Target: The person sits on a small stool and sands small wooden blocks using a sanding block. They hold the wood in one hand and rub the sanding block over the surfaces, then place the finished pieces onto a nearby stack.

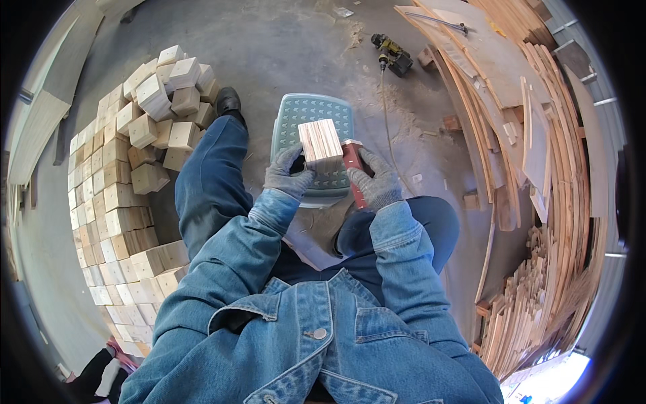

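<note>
A pale wooden block with a striped grain sits over the light-blue plastic stool between my legs. At its left side my gloved left hand grips it, with dark fingertips against the wood. My gloved right hand is closed round a long dark-red bar, whose upper end lies beside the block's right face. The bar's lower part shows below the hand, and its exact kind I cannot make out. Whether the block rests on the stool or is held just above it, I cannot tell.
Many wooden blocks are stacked on my left. A yellow-black cordless drill lies on the floor ahead, right of the stool. Along the right are long planks, board offcuts and a pile of thin sticks. A cord crosses the concrete floor.
</note>
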A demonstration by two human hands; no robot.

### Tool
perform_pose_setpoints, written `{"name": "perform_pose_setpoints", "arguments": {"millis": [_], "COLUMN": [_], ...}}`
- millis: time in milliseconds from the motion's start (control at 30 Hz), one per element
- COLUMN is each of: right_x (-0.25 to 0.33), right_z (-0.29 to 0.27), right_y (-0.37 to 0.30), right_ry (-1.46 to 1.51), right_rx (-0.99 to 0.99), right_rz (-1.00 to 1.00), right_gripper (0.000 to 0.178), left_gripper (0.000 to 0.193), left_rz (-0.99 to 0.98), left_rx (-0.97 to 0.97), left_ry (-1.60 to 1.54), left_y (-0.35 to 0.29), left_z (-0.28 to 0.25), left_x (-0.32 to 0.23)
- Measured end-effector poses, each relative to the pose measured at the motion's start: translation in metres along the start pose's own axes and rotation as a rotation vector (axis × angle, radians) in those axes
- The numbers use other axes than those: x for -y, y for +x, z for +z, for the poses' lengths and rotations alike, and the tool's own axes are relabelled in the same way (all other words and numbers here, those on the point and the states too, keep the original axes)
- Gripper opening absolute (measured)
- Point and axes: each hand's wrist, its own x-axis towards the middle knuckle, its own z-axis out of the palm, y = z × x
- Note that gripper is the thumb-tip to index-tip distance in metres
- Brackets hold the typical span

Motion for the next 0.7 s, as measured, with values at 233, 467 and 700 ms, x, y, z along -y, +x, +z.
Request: {"name": "perform_pose_setpoints", "arguments": {"millis": [233,467,700], "right_x": [-0.026,-0.013,0.013], "right_z": [0.015,0.009,0.031], "right_y": [-0.003,-0.014,-0.045], "right_ry": [-0.251,-0.267,-0.512], "right_rx": [0.062,-0.189,-0.109], "right_rz": [0.048,-0.113,-0.318], "right_gripper": [0.065,0.063,0.062], "left_gripper": [0.074,0.128,0.120], "left_rz": [-0.151,-0.117,-0.255], "left_rx": [0.063,0.053,0.210], "left_ry": [0.123,0.445,-0.170], "left_y": [-0.002,0.016,0.044], "left_z": [-0.005,-0.004,0.016], "left_x": [-0.012,0.011,0.032]}}
